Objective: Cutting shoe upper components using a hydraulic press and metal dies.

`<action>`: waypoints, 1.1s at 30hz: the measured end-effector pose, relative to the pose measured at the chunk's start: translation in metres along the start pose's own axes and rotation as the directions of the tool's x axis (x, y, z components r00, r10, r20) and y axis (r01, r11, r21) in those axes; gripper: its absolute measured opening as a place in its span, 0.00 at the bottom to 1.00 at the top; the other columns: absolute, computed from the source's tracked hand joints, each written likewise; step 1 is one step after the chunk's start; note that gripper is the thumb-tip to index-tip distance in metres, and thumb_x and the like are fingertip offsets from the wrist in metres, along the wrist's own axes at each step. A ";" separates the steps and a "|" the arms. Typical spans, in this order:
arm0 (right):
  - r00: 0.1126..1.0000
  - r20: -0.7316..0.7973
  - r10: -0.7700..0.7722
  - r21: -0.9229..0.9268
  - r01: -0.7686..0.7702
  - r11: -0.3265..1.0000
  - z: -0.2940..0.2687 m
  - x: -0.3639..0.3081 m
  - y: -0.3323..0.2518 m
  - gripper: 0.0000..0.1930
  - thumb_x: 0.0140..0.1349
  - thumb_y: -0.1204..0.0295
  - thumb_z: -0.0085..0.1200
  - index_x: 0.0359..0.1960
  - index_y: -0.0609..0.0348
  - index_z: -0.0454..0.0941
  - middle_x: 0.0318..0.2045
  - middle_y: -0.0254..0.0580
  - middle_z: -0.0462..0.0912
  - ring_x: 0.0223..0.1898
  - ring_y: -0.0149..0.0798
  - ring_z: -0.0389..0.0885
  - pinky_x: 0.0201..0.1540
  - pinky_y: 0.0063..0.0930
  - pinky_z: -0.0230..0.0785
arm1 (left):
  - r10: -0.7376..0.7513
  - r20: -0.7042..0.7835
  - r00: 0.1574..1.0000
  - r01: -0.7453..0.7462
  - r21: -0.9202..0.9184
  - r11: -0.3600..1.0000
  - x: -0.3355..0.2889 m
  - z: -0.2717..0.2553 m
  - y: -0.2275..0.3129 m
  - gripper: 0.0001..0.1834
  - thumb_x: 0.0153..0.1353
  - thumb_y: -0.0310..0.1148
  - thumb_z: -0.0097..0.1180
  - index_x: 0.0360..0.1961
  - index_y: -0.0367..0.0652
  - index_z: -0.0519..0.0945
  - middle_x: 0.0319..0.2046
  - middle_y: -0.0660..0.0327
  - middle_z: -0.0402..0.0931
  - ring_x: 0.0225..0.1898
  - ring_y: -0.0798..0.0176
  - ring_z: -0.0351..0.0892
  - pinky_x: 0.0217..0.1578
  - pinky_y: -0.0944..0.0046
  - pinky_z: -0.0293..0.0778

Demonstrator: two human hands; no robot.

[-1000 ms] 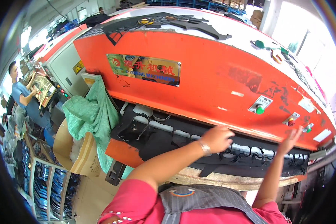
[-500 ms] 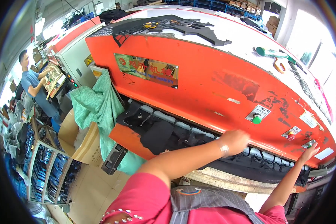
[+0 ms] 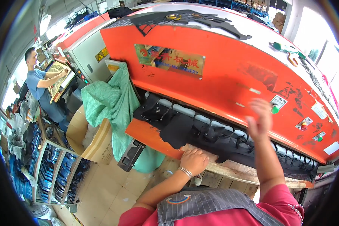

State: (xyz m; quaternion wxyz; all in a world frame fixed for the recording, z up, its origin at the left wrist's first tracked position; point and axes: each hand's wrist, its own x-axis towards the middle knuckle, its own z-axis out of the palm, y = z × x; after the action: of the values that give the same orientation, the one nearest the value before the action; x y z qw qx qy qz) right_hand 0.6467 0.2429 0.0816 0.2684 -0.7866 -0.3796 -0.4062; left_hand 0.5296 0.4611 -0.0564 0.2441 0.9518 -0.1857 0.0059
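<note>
My left hand lies palm down at the front edge of the orange work table, its fingers resting over the edge and holding nothing. In front of the red-orange machine panel, my right hand is raised with fingers apart, slightly blurred and empty. It is close to a round green push button but I cannot tell whether they touch. Beneath the machine's beam runs a row of rounded grey pads, with black sheet material spread over and around them.
A red knob and a second green button sit farther right on the panel. At left are a green sack, a cardboard box and a shelf of blue pieces. A co-worker stands at another table.
My left hand has come down from in front of the machine to the table edge. My right hand has left the far-right green button and moved left, raised. The view has shifted slightly.
</note>
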 end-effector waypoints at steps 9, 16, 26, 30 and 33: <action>0.916 0.399 0.042 0.340 -0.190 0.921 0.177 -0.020 -0.060 0.13 0.53 0.72 0.61 0.40 0.64 0.77 0.36 0.46 0.80 0.41 0.48 0.78 0.44 0.37 0.72 | 0.105 0.346 0.932 -0.006 -0.276 0.961 -0.057 -0.013 -0.021 0.14 0.55 0.40 0.50 0.22 0.45 0.82 0.28 0.58 0.77 0.38 0.54 0.77 0.43 0.54 0.72; 0.845 0.523 0.112 0.090 -0.185 0.979 0.225 -0.068 -0.099 0.11 0.47 0.68 0.64 0.33 0.54 0.81 0.30 0.38 0.78 0.35 0.41 0.75 0.38 0.34 0.66 | -0.093 -0.387 0.917 0.033 -0.158 0.987 -0.023 -0.065 -0.128 0.27 0.54 0.29 0.54 0.57 0.34 0.66 0.49 0.44 0.71 0.53 0.42 0.69 0.55 0.49 0.65; 0.668 0.485 0.564 0.233 -0.720 0.653 0.222 -0.098 -0.110 0.06 0.51 0.71 0.64 0.23 0.57 0.78 0.20 0.38 0.73 0.25 0.36 0.73 0.30 0.30 0.64 | -0.095 -0.233 0.968 0.070 -0.114 0.991 -0.050 -0.049 -0.153 0.40 0.54 0.37 0.58 0.65 0.33 0.56 0.60 0.46 0.65 0.63 0.45 0.63 0.63 0.49 0.57; 0.803 0.320 0.502 0.170 -0.570 0.804 0.161 0.047 -0.132 0.11 0.56 0.70 0.61 0.24 0.65 0.75 0.21 0.39 0.72 0.24 0.36 0.70 0.28 0.29 0.63 | -0.161 -0.238 0.958 0.105 -0.230 0.967 -0.065 -0.073 -0.146 0.45 0.51 0.41 0.62 0.65 0.31 0.54 0.59 0.40 0.63 0.62 0.41 0.62 0.63 0.49 0.57; 0.783 0.307 0.541 0.151 -0.601 0.785 0.148 0.045 -0.140 0.11 0.57 0.69 0.61 0.26 0.64 0.76 0.20 0.33 0.71 0.24 0.29 0.69 0.29 0.24 0.61 | -0.092 -0.376 0.922 -0.029 -0.304 0.952 -0.049 -0.079 -0.134 0.52 0.50 0.46 0.64 0.67 0.31 0.49 0.63 0.37 0.55 0.65 0.37 0.55 0.64 0.48 0.53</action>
State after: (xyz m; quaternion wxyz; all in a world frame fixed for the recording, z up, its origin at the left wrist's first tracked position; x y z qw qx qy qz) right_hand 0.6149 0.4478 0.0578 0.4233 -0.8704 -0.1983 -0.1546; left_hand 0.5376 0.6241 -0.0535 0.4193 0.8859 -0.1171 0.1605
